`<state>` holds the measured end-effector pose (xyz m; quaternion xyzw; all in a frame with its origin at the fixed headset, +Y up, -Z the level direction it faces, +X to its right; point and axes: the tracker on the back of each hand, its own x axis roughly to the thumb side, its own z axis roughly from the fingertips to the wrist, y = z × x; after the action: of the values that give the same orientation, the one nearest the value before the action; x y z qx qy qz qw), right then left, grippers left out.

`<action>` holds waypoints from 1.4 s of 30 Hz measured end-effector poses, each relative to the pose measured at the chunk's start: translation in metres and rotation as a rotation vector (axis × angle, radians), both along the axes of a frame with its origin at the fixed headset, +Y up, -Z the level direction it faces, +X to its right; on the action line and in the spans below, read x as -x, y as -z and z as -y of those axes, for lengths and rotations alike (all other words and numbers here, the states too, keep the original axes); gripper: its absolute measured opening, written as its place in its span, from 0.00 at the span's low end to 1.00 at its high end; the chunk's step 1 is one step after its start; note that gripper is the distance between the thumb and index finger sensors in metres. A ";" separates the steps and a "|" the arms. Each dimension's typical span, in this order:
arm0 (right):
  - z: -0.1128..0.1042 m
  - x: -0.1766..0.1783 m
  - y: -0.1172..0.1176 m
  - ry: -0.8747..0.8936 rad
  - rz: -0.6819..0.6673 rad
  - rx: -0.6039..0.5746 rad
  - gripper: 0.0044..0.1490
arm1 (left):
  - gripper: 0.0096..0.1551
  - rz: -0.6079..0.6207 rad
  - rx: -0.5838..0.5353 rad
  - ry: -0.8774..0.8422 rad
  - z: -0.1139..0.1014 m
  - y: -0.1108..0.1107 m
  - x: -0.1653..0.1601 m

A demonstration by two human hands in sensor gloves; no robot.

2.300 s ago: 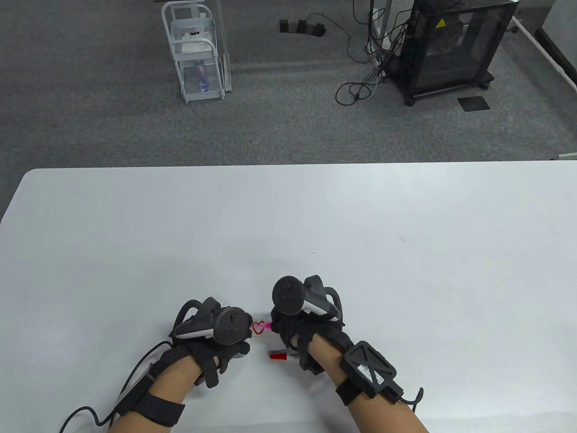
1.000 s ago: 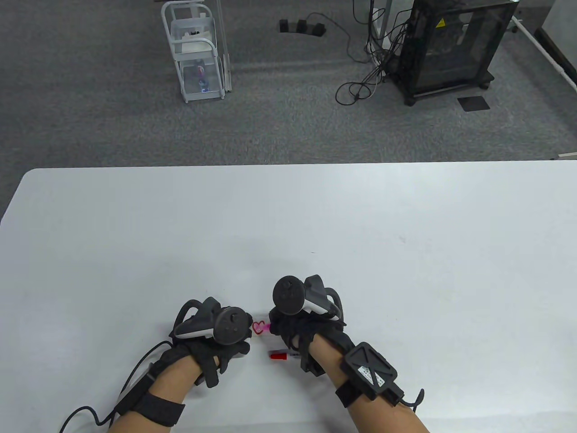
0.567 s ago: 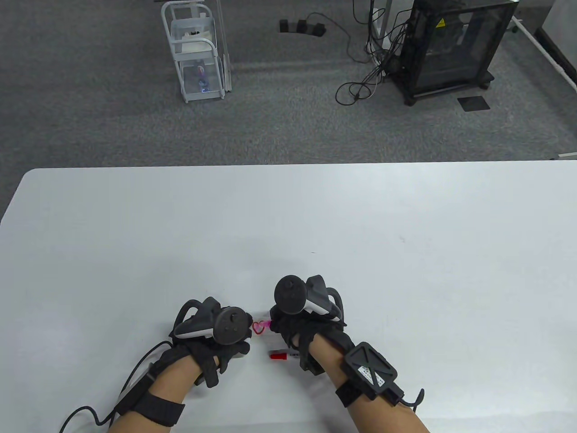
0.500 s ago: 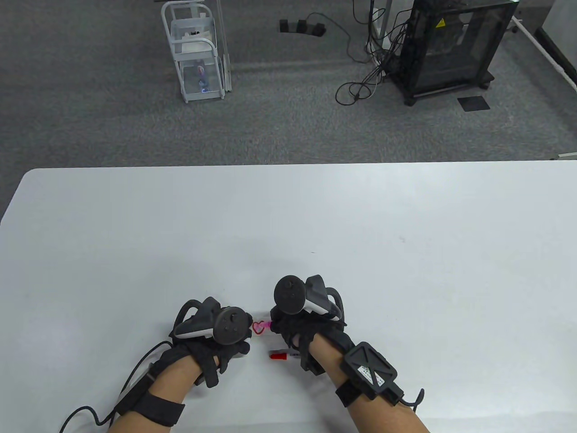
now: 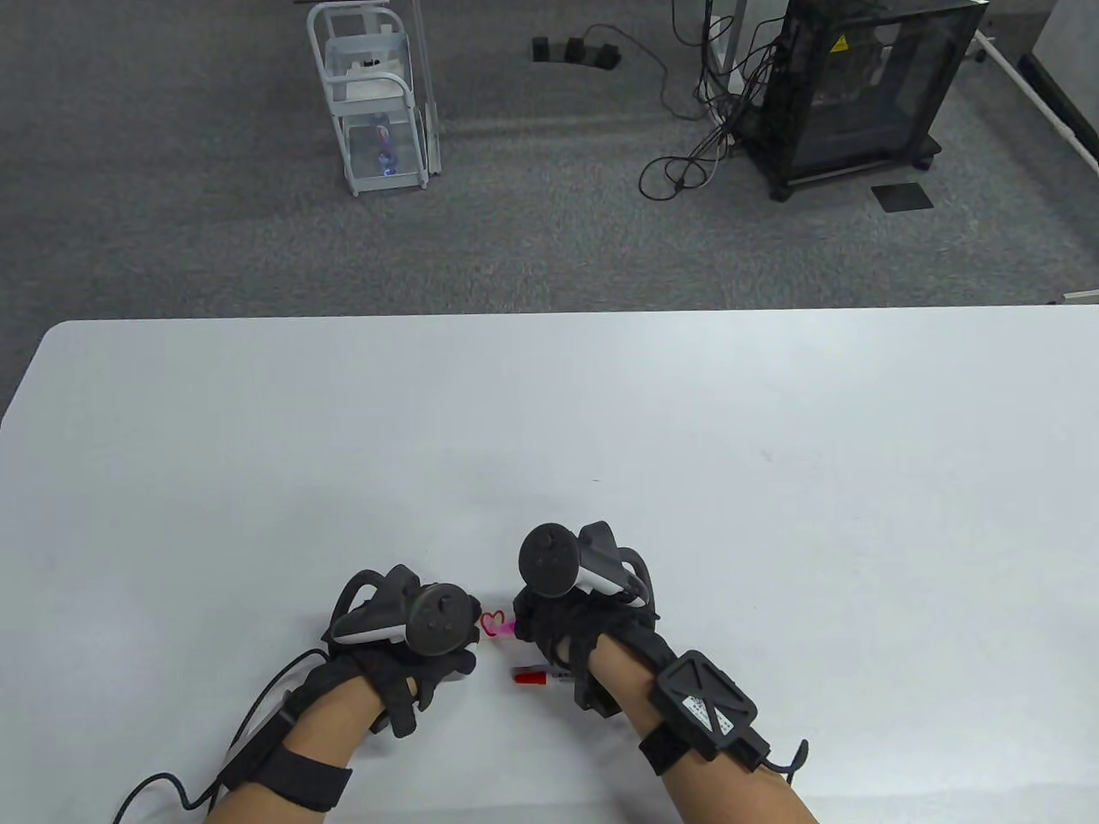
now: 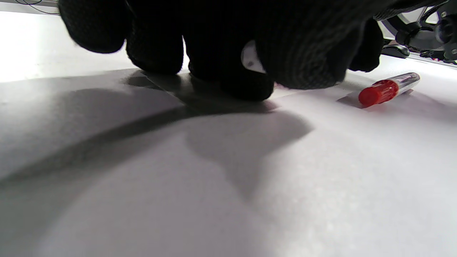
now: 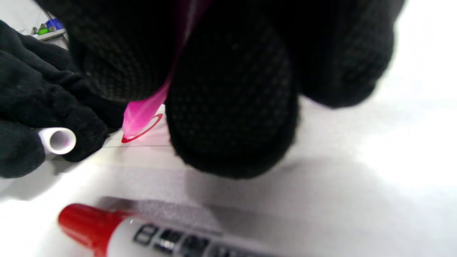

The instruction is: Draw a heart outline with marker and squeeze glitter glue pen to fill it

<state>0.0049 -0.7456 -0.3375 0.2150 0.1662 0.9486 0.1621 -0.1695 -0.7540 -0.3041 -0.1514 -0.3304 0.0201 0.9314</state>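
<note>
From the table view, both your hands are at the near edge of the white desk [image 5: 687,412], close together. Your left hand [image 5: 403,631] lies low on the desk with its fingers curled. Your right hand [image 5: 567,631] is just right of it, and a pink tip of the glitter glue pen [image 5: 510,627] shows at its left side. Between the two hands you see the small red heart outline [image 5: 492,623]; the pink tip touches its right side. The red-capped marker [image 5: 537,677] lies on the desk just near of your right hand, with the cap pointing left. Far behind the desk, on the grey carpet, stand a white rack [image 5: 378,94] and a black cabinet [image 5: 859,86].

In the left wrist view, your fingers [image 6: 246,82] are bent and their tips rest on a sheet of paper [image 6: 200,94]. A small white piece [image 6: 251,59] is held among them. The marker [image 6: 387,88] lies to the right, apart from this hand.

In the right wrist view, your grip is closed tight around the pink pen [image 7: 142,110]: the finger and thumb pinch its soft body. Its tip comes down on the red line of the heart [image 7: 141,134]. At the left, your other hand [image 7: 39,103] holds a small white tube [image 7: 59,140]; I cannot tell what it is. The marker [image 7: 117,232] lies blurred along the near side.
</note>
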 end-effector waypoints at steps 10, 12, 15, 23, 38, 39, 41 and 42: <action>-0.001 0.001 -0.001 -0.019 -0.009 0.010 0.30 | 0.25 0.000 0.000 0.000 0.000 0.000 0.000; -0.002 0.001 -0.001 -0.013 -0.006 -0.011 0.30 | 0.25 0.000 0.000 0.000 0.000 0.000 0.000; 0.000 0.001 -0.002 0.005 0.007 -0.037 0.30 | 0.25 0.000 0.000 0.000 0.000 0.000 0.000; -0.001 0.000 -0.002 -0.001 0.015 -0.048 0.30 | 0.25 0.000 0.001 -0.001 0.000 0.000 0.000; 0.000 0.000 -0.001 -0.012 -0.009 0.003 0.30 | 0.25 0.001 0.001 -0.002 0.000 0.001 0.000; 0.000 0.000 -0.001 -0.014 -0.011 0.006 0.30 | 0.25 0.001 0.002 -0.002 0.000 0.001 0.000; -0.001 -0.001 -0.001 -0.004 0.007 -0.022 0.30 | 0.25 0.000 0.002 -0.004 0.000 0.001 0.000; 0.000 -0.002 -0.001 -0.001 0.017 -0.035 0.31 | 0.25 0.000 0.002 -0.003 0.000 0.001 0.000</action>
<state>0.0064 -0.7451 -0.3368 0.2095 0.1485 0.9533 0.1592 -0.1696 -0.7542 -0.3046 -0.1519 -0.3308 0.0221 0.9311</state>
